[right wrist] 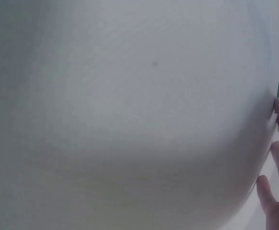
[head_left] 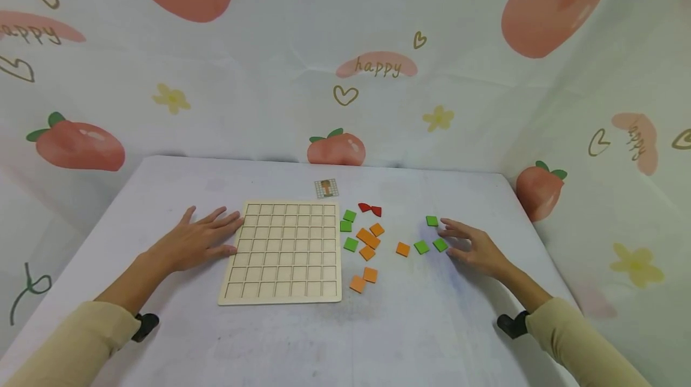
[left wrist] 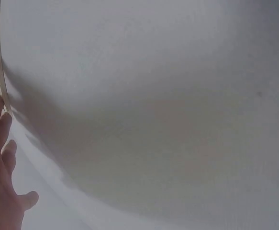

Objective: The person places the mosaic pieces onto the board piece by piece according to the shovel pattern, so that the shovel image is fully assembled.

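Our right hand (head_left: 475, 249) has a released grip beside green tiles (head_left: 440, 245), likely light and stiff (we'd pinch opposite edges); our left hand (head_left: 195, 240), equally released, touches the board (head_left: 285, 253).

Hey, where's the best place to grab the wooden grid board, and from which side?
Probably grip the board by its left edge, coming from the left, where the left hand is. The board lies flat, and green squares sit close along its right edge.

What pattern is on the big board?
The board has a square grid, clearest in the head view.
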`<state>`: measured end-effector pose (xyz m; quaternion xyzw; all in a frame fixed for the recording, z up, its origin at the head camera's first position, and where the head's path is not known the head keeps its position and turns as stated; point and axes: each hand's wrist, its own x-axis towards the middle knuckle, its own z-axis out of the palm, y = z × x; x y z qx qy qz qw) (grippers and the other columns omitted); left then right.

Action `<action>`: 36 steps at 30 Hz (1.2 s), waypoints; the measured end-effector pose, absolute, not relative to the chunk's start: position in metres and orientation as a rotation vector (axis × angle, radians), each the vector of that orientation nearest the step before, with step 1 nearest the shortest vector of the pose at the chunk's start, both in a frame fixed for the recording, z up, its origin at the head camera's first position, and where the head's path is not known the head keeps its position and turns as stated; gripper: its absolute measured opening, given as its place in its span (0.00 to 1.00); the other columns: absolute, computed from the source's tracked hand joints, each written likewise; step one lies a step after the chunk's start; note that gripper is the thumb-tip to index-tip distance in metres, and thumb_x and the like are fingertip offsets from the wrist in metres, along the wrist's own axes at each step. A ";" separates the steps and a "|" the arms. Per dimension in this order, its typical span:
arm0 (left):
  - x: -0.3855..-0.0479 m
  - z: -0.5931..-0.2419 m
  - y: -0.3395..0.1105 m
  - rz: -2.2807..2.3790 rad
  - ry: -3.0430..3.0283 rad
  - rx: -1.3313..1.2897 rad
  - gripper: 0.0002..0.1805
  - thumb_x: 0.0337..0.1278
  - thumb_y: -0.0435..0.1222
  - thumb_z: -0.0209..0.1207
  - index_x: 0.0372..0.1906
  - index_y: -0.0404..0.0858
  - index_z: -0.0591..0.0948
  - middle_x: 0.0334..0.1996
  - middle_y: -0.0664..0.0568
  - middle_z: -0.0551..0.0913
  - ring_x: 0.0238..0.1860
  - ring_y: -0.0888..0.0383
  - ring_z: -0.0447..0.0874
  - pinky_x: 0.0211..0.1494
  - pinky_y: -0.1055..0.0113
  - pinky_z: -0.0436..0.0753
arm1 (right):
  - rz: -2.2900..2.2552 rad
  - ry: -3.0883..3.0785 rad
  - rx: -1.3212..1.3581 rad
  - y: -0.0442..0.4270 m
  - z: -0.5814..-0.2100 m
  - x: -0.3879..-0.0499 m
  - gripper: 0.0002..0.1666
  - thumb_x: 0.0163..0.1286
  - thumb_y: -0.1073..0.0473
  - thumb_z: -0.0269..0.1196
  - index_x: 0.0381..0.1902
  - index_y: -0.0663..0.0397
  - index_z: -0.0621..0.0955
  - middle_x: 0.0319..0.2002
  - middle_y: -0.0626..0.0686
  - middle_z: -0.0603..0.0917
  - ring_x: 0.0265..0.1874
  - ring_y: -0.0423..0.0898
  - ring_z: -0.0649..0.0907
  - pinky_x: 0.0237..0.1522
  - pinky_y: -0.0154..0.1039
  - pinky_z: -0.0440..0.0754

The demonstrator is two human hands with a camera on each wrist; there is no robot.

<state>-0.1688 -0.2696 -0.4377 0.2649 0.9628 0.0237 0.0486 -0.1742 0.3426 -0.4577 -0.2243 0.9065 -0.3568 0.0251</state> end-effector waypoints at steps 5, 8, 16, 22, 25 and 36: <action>-0.169 -0.439 -0.269 0.072 2.934 0.820 0.40 0.68 0.62 0.50 0.76 0.42 0.65 0.75 0.48 0.63 0.75 0.42 0.57 0.68 0.28 0.48 | -1.099 2.821 -0.695 0.341 -0.460 -0.175 0.40 0.57 0.78 0.68 0.69 0.65 0.71 0.51 0.60 0.86 0.55 0.64 0.82 0.60 0.68 0.69; -0.168 -0.439 -0.269 0.084 2.927 0.815 0.41 0.68 0.62 0.50 0.76 0.41 0.65 0.75 0.48 0.64 0.75 0.42 0.59 0.68 0.28 0.51 | -1.090 2.828 -0.700 0.339 -0.460 -0.175 0.39 0.57 0.78 0.68 0.68 0.65 0.72 0.50 0.58 0.87 0.55 0.63 0.82 0.60 0.67 0.70; -0.167 -0.437 -0.268 0.088 2.910 0.810 0.41 0.68 0.61 0.51 0.76 0.41 0.64 0.75 0.47 0.63 0.74 0.41 0.58 0.68 0.29 0.54 | -1.072 2.850 -0.680 0.335 -0.459 -0.172 0.36 0.57 0.78 0.67 0.65 0.65 0.75 0.49 0.59 0.87 0.55 0.62 0.82 0.59 0.65 0.72; -0.167 -0.434 -0.266 0.084 2.909 0.820 0.40 0.68 0.60 0.51 0.75 0.40 0.65 0.75 0.47 0.64 0.74 0.41 0.59 0.67 0.29 0.56 | -1.049 2.904 -0.668 0.331 -0.458 -0.172 0.33 0.57 0.77 0.69 0.62 0.65 0.77 0.48 0.59 0.87 0.53 0.61 0.84 0.55 0.60 0.77; -0.167 -0.433 -0.265 0.082 2.910 0.822 0.40 0.68 0.60 0.52 0.75 0.40 0.65 0.74 0.46 0.64 0.74 0.40 0.59 0.67 0.30 0.56 | -1.042 2.927 -0.661 0.329 -0.458 -0.172 0.31 0.57 0.76 0.69 0.60 0.65 0.78 0.48 0.59 0.87 0.52 0.60 0.84 0.54 0.59 0.79; -0.167 -0.433 -0.265 0.105 2.895 0.815 0.40 0.68 0.60 0.52 0.75 0.40 0.65 0.74 0.46 0.65 0.74 0.40 0.60 0.67 0.30 0.59 | -1.029 2.972 -0.656 0.327 -0.462 -0.174 0.27 0.56 0.74 0.72 0.55 0.64 0.81 0.47 0.58 0.88 0.49 0.57 0.86 0.53 0.59 0.80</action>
